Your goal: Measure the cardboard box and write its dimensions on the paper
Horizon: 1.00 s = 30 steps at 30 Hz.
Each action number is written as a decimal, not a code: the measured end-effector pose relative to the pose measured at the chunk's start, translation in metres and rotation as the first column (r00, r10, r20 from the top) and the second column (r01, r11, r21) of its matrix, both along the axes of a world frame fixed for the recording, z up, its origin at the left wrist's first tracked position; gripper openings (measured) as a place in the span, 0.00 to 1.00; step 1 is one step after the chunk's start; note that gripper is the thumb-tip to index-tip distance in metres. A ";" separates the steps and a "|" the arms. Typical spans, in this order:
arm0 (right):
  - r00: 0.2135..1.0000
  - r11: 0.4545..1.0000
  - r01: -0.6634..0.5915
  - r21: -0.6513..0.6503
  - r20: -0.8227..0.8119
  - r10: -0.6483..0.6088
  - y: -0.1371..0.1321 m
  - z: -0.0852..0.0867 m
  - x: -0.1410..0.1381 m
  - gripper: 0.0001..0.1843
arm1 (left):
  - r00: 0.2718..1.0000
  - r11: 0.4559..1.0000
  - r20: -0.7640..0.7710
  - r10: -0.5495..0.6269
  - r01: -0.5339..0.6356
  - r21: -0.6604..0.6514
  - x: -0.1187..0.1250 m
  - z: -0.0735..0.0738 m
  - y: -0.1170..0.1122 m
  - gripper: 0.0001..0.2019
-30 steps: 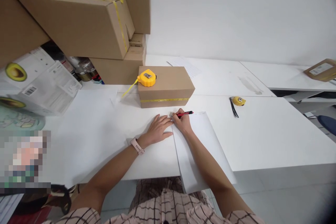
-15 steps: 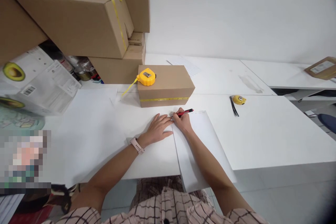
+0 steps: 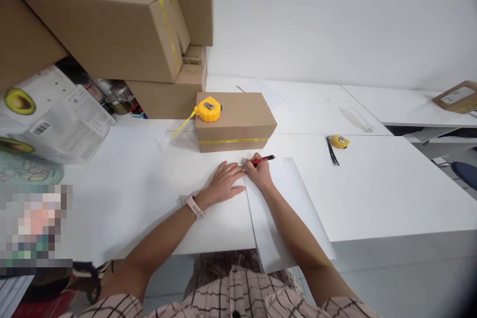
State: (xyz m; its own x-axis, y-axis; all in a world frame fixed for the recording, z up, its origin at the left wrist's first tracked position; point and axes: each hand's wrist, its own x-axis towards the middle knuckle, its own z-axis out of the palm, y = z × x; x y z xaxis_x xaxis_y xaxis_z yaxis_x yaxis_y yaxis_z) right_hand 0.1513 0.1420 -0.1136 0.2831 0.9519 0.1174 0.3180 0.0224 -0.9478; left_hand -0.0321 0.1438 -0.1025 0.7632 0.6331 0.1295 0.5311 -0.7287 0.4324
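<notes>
My right hand point(image 3: 260, 174) is closed round a red and black pen point(image 3: 265, 159), near the top left corner of a white sheet of paper point(image 3: 298, 213). The pen's tip is hidden by my fingers. My left hand point(image 3: 224, 182) lies flat with fingers spread, its fingertips touching the paper's left edge beside the right hand. Just beyond both hands stands a cardboard box point(image 3: 238, 131) with a yellow measuring band across its front. On the box's top left rests a yellow tape measure point(image 3: 208, 109), a bit of its tape pulled out.
Large cardboard boxes point(image 3: 108, 35) are stacked at the back left, beside a white avocado-print carton point(image 3: 55, 114). A second tape measure point(image 3: 339, 141) with a black strap lies to the right. A small parcel point(image 3: 456, 97) sits at the far right. The table's front edge point(image 3: 391, 236) runs near my body.
</notes>
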 end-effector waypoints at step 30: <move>0.998 0.998 0.056 -0.014 0.004 -0.056 -0.002 0.004 0.002 0.12 | 1.000 1.000 0.017 -0.001 0.002 -0.021 -0.001 0.000 0.001 0.22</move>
